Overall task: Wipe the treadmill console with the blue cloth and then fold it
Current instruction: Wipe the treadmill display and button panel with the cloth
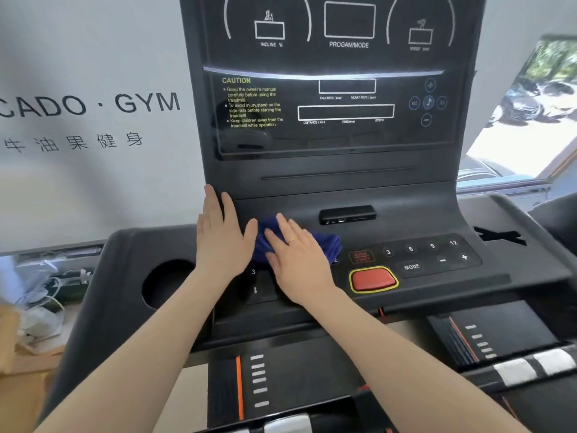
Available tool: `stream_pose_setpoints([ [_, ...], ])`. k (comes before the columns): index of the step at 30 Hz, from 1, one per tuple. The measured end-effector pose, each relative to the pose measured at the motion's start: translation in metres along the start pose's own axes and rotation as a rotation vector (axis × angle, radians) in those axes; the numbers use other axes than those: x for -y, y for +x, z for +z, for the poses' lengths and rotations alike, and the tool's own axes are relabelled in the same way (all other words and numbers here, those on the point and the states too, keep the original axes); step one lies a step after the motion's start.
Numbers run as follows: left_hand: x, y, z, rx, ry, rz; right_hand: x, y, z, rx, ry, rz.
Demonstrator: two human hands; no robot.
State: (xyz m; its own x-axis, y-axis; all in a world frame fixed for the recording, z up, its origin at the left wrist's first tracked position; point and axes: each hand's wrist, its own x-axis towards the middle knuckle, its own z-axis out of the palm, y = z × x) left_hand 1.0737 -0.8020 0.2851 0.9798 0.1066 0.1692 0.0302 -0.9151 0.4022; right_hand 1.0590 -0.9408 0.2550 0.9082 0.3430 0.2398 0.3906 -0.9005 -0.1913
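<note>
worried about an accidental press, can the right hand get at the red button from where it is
Probably yes: the right hand lies flat on the blue cloth, and the red button sits just beside it, uncovered.

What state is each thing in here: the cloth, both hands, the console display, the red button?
blue cloth: bunched on the console, under the right hand, not folded flat.
right hand: fingers straight, pressing the cloth.
left hand: flat on the console, beside the cloth.
treadmill console display: dark, no readings lit.
red button: uncovered, untouched.
cup holder: nothing visible inside.
</note>
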Motion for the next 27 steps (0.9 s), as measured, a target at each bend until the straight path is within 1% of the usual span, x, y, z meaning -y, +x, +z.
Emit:
stream_pose_setpoints([
  [2, -0.008, -0.001, 0.0, 0.014, 0.039, -0.024, -0.004, -0.006, -0.003, -0.005, -0.028, -0.091],
  [4, -0.013, -0.001, 0.0, 0.007, 0.041, -0.044, -0.016, -0.009, -0.006, -0.059, -0.145, -0.096],
  [6, -0.014, 0.0, 0.001, 0.01, 0.079, -0.022, -0.032, -0.012, -0.015, -0.089, -0.264, 0.02],
  [9, -0.015, -0.002, 0.004, 0.064, 0.149, 0.049, -0.057, -0.023, -0.024, -0.144, -0.331, 0.159],
  [11, -0.015, -0.008, 0.009, 0.118, 0.192, 0.106, -0.066, -0.029, -0.023, -0.182, -0.338, 0.236],
  [14, -0.011, -0.018, 0.013, 0.189, 0.184, 0.153, -0.056, -0.028, -0.015, -0.246, -0.248, 0.299],
  [16, -0.008, -0.017, 0.011, 0.159, 0.176, 0.185, -0.039, -0.025, -0.011, -0.23, -0.155, 0.203],
  [19, -0.007, -0.014, 0.007, 0.117, 0.152, 0.193, -0.026, -0.027, -0.011, -0.121, -0.064, 0.045],
  [24, -0.012, -0.019, 0.017, 0.078, 0.205, 0.171, -0.065, -0.03, -0.02, -0.016, -0.013, -0.01],
  [27, -0.013, -0.019, 0.017, 0.084, 0.195, 0.156, -0.088, -0.037, -0.026, -0.014, -0.029, -0.015],
])
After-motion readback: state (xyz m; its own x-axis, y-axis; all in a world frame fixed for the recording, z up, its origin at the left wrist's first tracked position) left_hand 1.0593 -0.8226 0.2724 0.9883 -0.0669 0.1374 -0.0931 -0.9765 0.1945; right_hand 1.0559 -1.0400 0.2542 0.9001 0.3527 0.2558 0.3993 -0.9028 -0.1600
